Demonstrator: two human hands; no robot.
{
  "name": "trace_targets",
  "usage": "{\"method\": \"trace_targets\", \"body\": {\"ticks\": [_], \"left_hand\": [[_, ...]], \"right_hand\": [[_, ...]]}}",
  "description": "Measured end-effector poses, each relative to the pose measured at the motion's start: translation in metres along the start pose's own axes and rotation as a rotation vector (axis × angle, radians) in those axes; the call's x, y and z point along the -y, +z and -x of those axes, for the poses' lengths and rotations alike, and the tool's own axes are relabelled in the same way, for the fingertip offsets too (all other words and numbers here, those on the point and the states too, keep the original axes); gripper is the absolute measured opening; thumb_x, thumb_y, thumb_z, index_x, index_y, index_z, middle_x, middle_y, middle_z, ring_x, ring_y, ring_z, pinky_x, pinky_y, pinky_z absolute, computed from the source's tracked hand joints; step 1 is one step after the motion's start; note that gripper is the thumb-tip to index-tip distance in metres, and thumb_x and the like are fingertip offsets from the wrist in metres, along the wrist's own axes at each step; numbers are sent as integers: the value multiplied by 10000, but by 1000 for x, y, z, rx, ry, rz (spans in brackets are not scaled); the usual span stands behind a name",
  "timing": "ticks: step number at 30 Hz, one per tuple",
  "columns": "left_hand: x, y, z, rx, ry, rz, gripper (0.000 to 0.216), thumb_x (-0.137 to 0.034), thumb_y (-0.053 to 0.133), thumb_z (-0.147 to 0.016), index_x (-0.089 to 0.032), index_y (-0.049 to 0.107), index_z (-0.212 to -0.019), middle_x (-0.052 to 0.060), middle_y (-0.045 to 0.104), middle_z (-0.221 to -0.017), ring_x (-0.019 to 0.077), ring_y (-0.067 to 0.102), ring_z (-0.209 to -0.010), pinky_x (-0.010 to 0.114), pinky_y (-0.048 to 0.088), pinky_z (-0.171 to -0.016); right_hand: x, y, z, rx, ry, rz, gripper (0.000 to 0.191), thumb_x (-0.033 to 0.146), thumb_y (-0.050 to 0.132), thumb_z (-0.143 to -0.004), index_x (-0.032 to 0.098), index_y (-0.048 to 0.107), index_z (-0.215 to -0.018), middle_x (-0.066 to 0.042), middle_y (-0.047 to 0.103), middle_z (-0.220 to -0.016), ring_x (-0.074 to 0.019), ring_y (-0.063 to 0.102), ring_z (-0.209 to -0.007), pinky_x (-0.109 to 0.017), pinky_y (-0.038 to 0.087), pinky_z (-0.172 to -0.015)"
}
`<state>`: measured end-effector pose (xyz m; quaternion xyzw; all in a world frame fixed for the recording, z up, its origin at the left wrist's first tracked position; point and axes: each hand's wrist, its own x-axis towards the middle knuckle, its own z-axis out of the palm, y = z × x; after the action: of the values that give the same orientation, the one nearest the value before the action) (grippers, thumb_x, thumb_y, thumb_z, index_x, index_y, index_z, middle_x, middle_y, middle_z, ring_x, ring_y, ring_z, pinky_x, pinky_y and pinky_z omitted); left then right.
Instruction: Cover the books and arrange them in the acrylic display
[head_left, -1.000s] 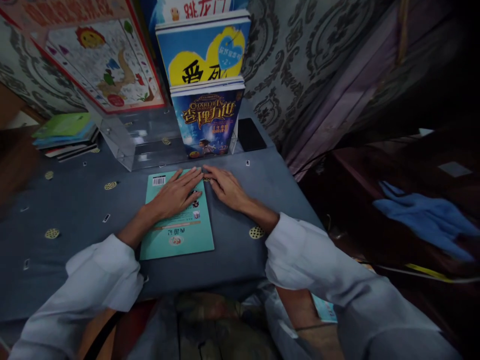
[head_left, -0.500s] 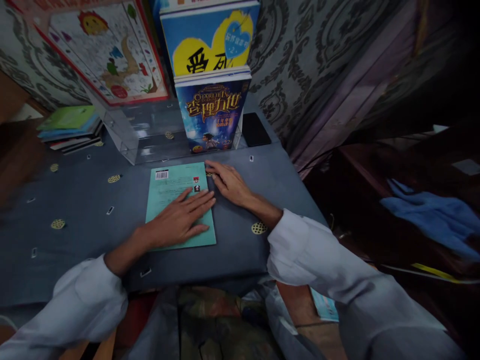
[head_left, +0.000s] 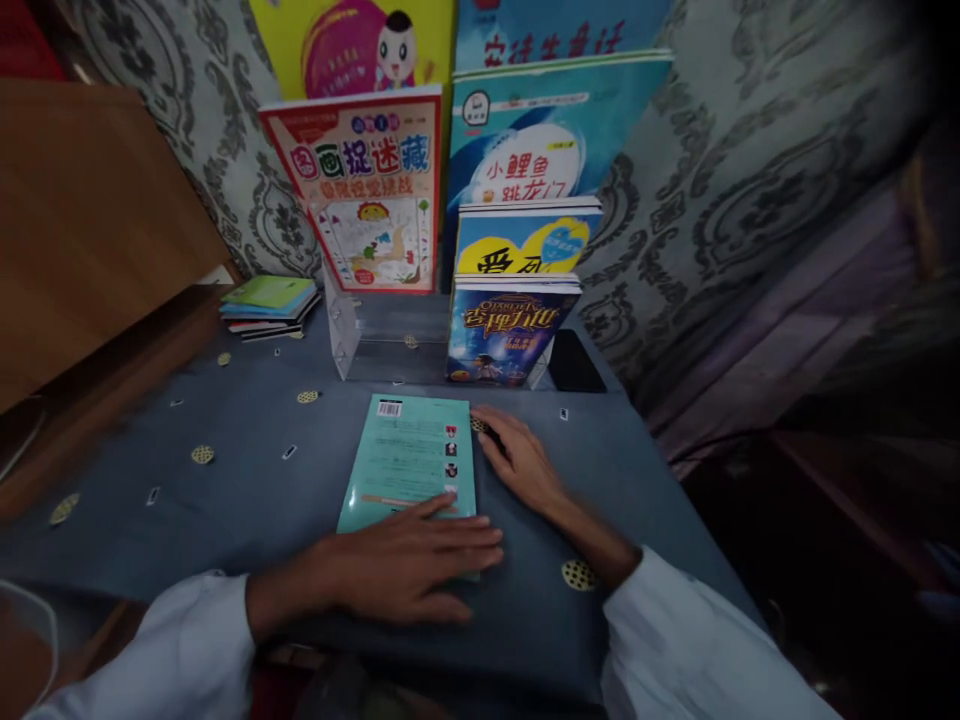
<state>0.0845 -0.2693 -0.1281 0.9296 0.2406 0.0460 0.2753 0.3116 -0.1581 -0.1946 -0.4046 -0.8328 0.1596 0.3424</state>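
A teal book (head_left: 412, 455) lies flat on the dark cloth-covered table, back cover up, its barcode at the top left corner. Over its lower part is my left hand (head_left: 409, 565), fingers stretched out and holding nothing; it hides the book's bottom edge. Whether the palm presses on the cover I cannot tell. At the book's right edge rests my right hand (head_left: 521, 465), fingertips by the upper right corner, fingers loosely bent and apart, with nothing visible in them.
Behind the book stands a clear stepped rack (head_left: 375, 350) holding several upright books, a dark blue one (head_left: 499, 335) in front. A black phone (head_left: 576, 362) lies to its right. Left of the rack is a stack of thin booklets (head_left: 271, 300). A patterned curtain (head_left: 622, 250) hangs behind.
The head view has tilted up and turned left, so more of the rack shows. My left hand has slid down toward the book's near edge, uncovering more print. My right hand stays beside the book.
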Motion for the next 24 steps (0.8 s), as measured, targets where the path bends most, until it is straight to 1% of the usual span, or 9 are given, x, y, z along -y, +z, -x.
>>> {"method": "trace_targets", "body": {"ticks": [2, 4, 8, 11, 13, 15, 18, 21, 24], "left_hand": [[20, -10, 1, -55, -63, 68, 590, -537, 296, -1054, -251, 342, -1569, 36, 351, -1630, 177, 316, -1518, 393, 216, -1278], [48, -25, 2, -175, -196, 129, 580, -552, 277, -1048, -260, 420, -1529, 41, 408, -1605, 192, 371, -1494, 408, 282, -1251], [107, -55, 4, -402, -345, 265, 659, -649, 328, -989, -230, 512, -1462, 76, 497, -1545, 252, 448, -1446, 470, 310, -1226], [134, -67, 4, -486, -350, 436, 660, -656, 362, -972, -218, 549, -1428, 80, 515, -1532, 259, 463, -1434, 461, 319, -1218], [142, -68, 3, -537, -320, 570, 664, -645, 366, -973, -194, 547, -1426, 101, 500, -1541, 253, 458, -1439, 444, 337, -1210], [147, -66, 2, -577, -302, 686, 674, -635, 360, -978, -166, 538, -1428, 129, 484, -1548, 252, 445, -1449, 436, 353, -1203], [152, -63, 2, -609, -292, 792, 689, -640, 357, -982, -137, 544, -1412, 161, 476, -1548, 272, 424, -1461, 454, 358, -1202], [155, -63, 3, -623, -285, 838, 699, -654, 378, -977, -122, 560, -1393, 176, 477, -1544, 291, 421, -1461, 468, 353, -1204], [157, -62, 3, -619, -287, 853, 657, -610, 390, -997, -116, 563, -1392, 171, 481, -1543, 287, 426, -1458, 460, 341, -1210]], "right_hand": [[3, 1, -1, 12, -16, 32, 390, 308, 431, -1003, 199, 631, -1320, -153, 628, -1409, -308, 549, -1360, -592, 439, -1117], [8, 2, -2, 35, -47, 63, 390, 313, 441, -1004, 191, 633, -1320, -162, 612, -1428, -317, 511, -1396, -617, 401, -1141], [23, 3, -8, 152, -105, 144, 417, 317, 461, -1003, 167, 607, -1363, -180, 595, -1443, -332, 453, -1439, -650, 324, -1178], [38, 10, -23, 268, -135, 205, 452, 307, 472, -999, 106, 578, -1391, -217, 563, -1465, -344, 413, -1462, -646, 281, -1202], [52, 21, -37, 334, -168, 214, 471, 308, 479, -1000, 85, 557, -1407, -233, 539, -1481, -344, 401, -1470, -640, 274, -1208], [66, 36, -51, 388, -213, 195, 484, 316, 477, -1005, 98, 531, -1435, -230, 511, -1508, -328, 401, -1472, -622, 292, -1208], [89, 59, -65, 430, -276, 165, 514, 331, 477, -1012, 76, 499, -1459, -231, 485, -1528, -314, 389, -1480, -563, 304, -1223], [107, 73, -59, 452, -316, 118, 535, 353, 467, -1020, 60, 483, -1468, -229, 449, -1555, -310, 339, -1506, -543, 285, -1240], [122, 75, -39, 506, -385, 40, 512, 354, 451, -1034, 93, 487, -1472, -197, 446, -1566, -286, 320, -1516, -534, 288, -1245]]}}
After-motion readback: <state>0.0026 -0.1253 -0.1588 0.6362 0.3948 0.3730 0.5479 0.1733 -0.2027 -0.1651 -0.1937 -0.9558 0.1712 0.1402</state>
